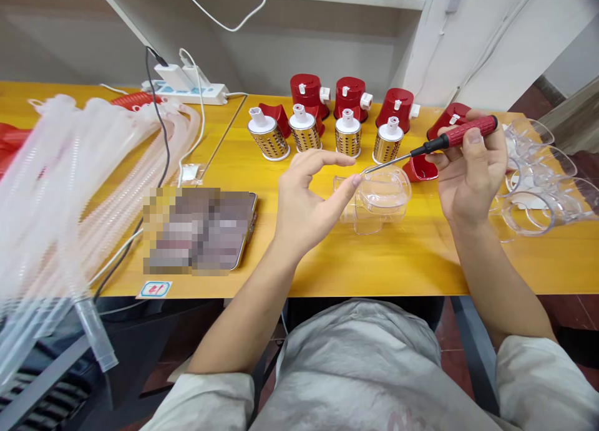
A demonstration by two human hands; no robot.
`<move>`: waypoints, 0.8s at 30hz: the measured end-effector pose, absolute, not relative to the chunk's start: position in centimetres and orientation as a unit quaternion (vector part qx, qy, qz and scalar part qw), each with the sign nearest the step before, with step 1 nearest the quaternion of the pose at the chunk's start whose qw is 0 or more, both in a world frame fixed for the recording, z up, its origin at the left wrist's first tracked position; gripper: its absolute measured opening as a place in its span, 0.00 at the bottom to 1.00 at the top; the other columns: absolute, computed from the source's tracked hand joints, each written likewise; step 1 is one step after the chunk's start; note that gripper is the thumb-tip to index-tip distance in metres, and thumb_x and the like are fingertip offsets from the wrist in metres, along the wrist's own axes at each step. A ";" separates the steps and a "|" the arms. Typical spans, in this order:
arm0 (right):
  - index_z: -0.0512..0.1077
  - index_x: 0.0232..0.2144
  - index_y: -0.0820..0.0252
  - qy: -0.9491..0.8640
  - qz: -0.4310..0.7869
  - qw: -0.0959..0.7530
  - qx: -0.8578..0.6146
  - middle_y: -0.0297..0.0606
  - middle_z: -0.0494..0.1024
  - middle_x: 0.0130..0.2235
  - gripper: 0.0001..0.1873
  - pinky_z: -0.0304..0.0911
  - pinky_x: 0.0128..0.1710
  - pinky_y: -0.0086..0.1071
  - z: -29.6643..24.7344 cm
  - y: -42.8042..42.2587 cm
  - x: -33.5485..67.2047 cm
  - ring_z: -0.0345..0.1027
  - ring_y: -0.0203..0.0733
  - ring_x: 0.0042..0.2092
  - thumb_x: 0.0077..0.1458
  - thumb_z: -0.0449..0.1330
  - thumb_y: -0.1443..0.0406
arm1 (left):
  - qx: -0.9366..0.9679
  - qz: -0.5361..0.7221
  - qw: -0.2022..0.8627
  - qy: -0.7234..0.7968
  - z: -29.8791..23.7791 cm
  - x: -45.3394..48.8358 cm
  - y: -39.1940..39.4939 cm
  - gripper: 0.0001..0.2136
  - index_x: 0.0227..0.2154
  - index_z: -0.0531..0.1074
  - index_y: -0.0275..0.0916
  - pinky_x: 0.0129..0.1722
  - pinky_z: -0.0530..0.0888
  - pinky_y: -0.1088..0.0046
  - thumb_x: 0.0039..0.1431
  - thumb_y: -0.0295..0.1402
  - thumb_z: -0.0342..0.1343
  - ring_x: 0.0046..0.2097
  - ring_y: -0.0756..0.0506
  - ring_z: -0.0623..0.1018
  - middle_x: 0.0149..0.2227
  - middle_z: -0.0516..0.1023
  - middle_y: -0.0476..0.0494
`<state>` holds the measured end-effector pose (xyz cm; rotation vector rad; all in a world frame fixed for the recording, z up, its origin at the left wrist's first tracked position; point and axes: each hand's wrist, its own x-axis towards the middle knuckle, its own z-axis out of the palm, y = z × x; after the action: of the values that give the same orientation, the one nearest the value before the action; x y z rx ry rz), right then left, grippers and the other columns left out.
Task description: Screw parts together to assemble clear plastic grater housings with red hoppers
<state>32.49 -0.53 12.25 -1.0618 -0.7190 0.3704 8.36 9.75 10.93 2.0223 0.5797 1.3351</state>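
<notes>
My right hand [472,175] grips a screwdriver [468,133] by its red and black handle, and the thin metal shaft slants down to the left. The shaft's tip comes close to the thumb of my left hand [311,197]; whether they touch I cannot tell. My left thumb and index finger are spread apart, with a gap between them. Below the shaft, a clear plastic housing [381,197] lies on the table, partly behind my left fingers. Just left of my right hand is a red scoop-shaped part [421,168], its open side toward me.
Several gold grater drums [347,138] with white tops stand in a row, with red bases [306,94] behind. Clear housings [528,211] crowd the right. Translucent hoses [70,188], cables, a power strip [201,94] and a blurred phone-like object [229,225] occupy the left.
</notes>
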 end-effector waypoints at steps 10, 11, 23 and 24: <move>0.58 0.72 0.65 -0.339 0.177 0.782 -0.493 0.47 0.73 0.55 0.55 0.79 0.56 0.14 11.7 -0.7 32.3 0.67 0.16 0.54 0.58 0.69 0.37 | 0.718 0.562 0.369 0.183 10.0 9.4 9.7 0.10 0.40 0.91 0.46 0.52 0.84 0.63 0.65 0.45 0.81 0.43 0.46 0.90 0.40 0.93 0.49; 0.58 0.72 0.64 -0.339 0.181 0.780 -0.495 0.48 0.73 0.57 0.54 0.79 0.56 0.14 11.7 -0.8 32.2 0.67 0.17 0.55 0.59 0.69 0.39 | 0.707 0.572 0.377 0.175 9.8 9.4 9.9 0.08 0.40 0.91 0.46 0.52 0.84 0.65 0.66 0.43 0.81 0.44 0.47 0.90 0.40 0.93 0.49; 0.56 0.65 0.55 -0.354 0.200 0.757 -0.511 0.37 0.76 0.54 0.57 0.73 0.40 0.18 11.5 -0.1 32.0 0.75 0.20 0.49 0.48 0.71 0.30 | 0.609 0.654 0.428 0.135 7.4 8.5 12.9 0.16 0.34 0.83 0.44 0.53 0.91 0.62 0.63 0.46 0.83 0.44 0.45 0.94 0.39 0.93 0.51; 0.56 0.64 0.55 -0.356 0.201 0.757 -0.511 0.37 0.75 0.55 0.57 0.72 0.39 0.17 11.5 -0.1 32.0 0.76 0.20 0.49 0.48 0.71 0.30 | 0.604 0.663 0.420 0.139 7.4 8.4 13.0 0.17 0.34 0.83 0.45 0.52 0.91 0.62 0.62 0.46 0.84 0.43 0.46 0.94 0.37 0.93 0.52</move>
<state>32.00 -0.15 11.49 -1.1131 -0.7758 0.4375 8.37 13.01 7.35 1.5137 0.3479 1.6619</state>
